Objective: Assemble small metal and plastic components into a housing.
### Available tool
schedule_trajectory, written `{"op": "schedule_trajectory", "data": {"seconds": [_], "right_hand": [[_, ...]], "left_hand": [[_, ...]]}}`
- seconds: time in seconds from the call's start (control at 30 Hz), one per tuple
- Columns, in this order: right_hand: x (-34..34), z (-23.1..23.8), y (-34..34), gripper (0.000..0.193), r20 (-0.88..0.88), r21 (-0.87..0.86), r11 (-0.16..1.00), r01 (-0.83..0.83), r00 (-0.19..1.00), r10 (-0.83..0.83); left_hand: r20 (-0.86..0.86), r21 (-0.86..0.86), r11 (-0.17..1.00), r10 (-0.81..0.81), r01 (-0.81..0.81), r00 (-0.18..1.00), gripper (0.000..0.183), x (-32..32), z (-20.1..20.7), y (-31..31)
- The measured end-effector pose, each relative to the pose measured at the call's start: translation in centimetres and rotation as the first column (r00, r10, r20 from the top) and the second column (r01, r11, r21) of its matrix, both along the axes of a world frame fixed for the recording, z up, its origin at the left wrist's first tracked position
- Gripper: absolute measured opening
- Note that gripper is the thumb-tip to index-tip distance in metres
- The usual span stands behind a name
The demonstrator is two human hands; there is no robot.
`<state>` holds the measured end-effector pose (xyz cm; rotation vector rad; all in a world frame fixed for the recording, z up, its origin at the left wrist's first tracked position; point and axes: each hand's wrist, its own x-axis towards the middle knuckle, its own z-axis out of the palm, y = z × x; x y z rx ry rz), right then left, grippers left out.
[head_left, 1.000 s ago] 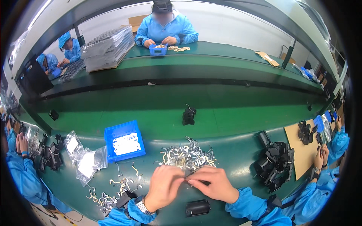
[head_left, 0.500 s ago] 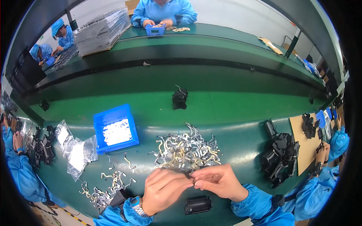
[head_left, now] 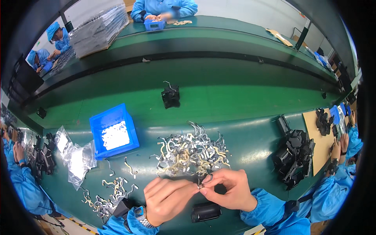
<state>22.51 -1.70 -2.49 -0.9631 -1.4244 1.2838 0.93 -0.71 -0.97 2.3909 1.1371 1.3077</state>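
Note:
My left hand [head_left: 170, 200] and my right hand [head_left: 232, 190] meet fingertip to fingertip, both closed in a pinch on a short cable [head_left: 200, 182] with a small connector end. Fingers hide much of that cable. Just beyond them lies a big heap of short grey and yellowish cables [head_left: 192, 150] with small connectors. A smaller spread of such cables [head_left: 111, 197] is left of my left wrist. Below my right hand a black plastic housing [head_left: 206, 212] rests on the green table [head_left: 243, 150].
A blue bin [head_left: 135, 135] with white pieces stands left, beside clear plastic bags [head_left: 81, 162]. Black plastic parts [head_left: 293, 156] are heaped right, by a cardboard sheet [head_left: 320, 156]. A black part with a wire [head_left: 170, 97] lies ahead. Co-workers sit across and on both sides.
My hands stay together on the cable; the right fingers have shifted and curled more around it. The view has turned slightly, moving the far scene left.

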Motion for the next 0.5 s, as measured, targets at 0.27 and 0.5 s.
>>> {"op": "schedule_trajectory", "data": {"seconds": [0.27, 0.5], "right_hand": [[-0.7, 1.8, 0.3, 0.026, 0.231, 0.175, 0.983, 0.055, 0.968, -0.095], [-0.3, 1.9, 0.3, 0.021, 0.241, 0.244, 0.968, 0.052, 0.964, -0.113]], "left_hand": [[-0.016, -0.069, 0.998, -0.008, 0.007, 1.000, 0.017, -0.1, -0.1, 0.3], [-0.042, -0.038, 0.965, 0.259, -0.261, 0.965, 0.011, -2.2, 2.7, 1.5]]}}
